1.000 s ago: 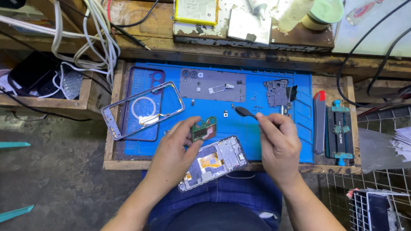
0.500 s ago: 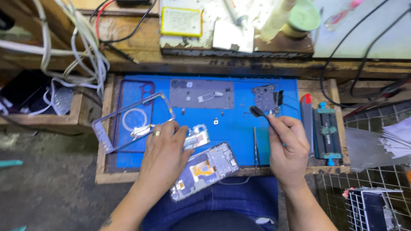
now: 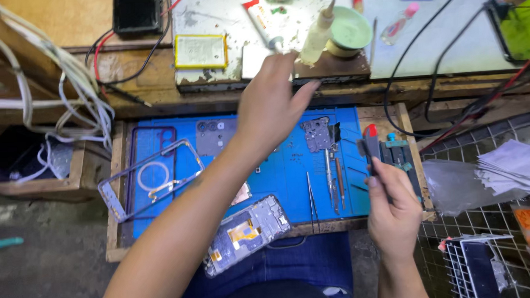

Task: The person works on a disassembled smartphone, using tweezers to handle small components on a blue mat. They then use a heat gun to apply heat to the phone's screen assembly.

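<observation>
Reaching far forward over the blue mat (image 3: 289, 166), the left hand (image 3: 272, 104) stretches to the back shelf, fingers loosely spread and holding nothing, its fingertips near a small white bottle (image 3: 318, 36) and a green dish (image 3: 350, 29). Whether they touch anything there cannot be told. The right hand (image 3: 392, 206) hovers at the mat's right edge, closed around a small dark tool (image 3: 366, 150) pinched upright between thumb and fingers, just beside a red-topped clamp (image 3: 393, 155). An opened phone (image 3: 245, 233) lies tilted at the tray's front edge, below the left forearm, untouched. A phone frame (image 3: 150, 178) rests on the left of the mat, and tweezers (image 3: 312, 197) lie near the right hand.
</observation>
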